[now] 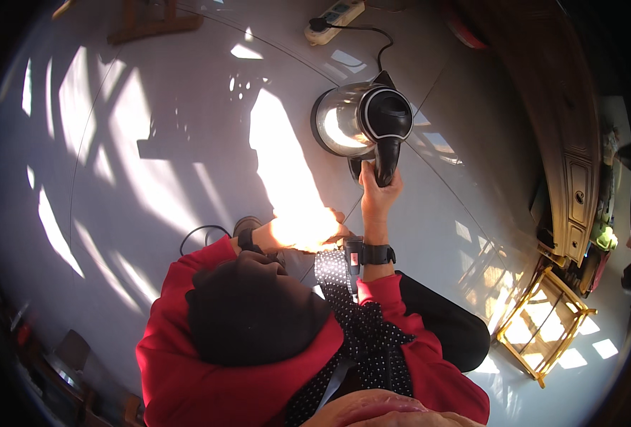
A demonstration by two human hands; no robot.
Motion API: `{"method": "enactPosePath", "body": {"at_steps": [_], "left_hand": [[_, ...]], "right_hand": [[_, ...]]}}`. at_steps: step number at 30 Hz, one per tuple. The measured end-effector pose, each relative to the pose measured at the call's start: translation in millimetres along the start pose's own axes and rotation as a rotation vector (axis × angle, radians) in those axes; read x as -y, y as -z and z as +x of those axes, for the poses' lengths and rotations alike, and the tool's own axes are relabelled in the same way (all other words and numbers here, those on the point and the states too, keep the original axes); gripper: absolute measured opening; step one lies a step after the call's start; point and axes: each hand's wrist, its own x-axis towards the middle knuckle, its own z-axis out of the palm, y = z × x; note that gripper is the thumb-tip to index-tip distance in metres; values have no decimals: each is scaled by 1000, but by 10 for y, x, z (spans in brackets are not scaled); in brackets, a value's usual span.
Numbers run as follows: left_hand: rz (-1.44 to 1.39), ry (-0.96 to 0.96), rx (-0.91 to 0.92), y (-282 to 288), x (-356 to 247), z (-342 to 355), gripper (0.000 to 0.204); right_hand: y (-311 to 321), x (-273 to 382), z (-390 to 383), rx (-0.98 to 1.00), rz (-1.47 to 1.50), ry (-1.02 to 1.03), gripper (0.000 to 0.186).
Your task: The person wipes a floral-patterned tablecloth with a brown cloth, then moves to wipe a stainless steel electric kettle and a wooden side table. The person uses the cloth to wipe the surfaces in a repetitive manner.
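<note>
An electric kettle (344,117) with a shiny metal body, black lid and black handle stands on the floor ahead of me. My right hand (382,193) is closed around the lower part of its handle. Closer to my body, my left hand (305,231) lies in a patch of strong sunlight that washes it out. Its fingers point toward my right wrist, and I cannot make out whether they hold anything. Black bands sit on both wrists.
Beyond the kettle lies a white power strip (337,20) with a black plug and cord. A carved wooden cabinet (575,192) runs along the right, near a low yellowish wooden frame (543,326). A wooden furniture leg (155,28) stands at the far left.
</note>
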Motion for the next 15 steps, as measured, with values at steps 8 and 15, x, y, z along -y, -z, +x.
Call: {"method": "enactPosePath", "body": {"at_steps": [8, 15], "left_hand": [[44, 47, 127, 49, 3, 44, 23], [-147, 158, 188, -153, 168, 15, 28]], "right_hand": [[160, -56, 197, -117, 9, 29, 16], [618, -86, 793, -162, 89, 126, 14]]}}
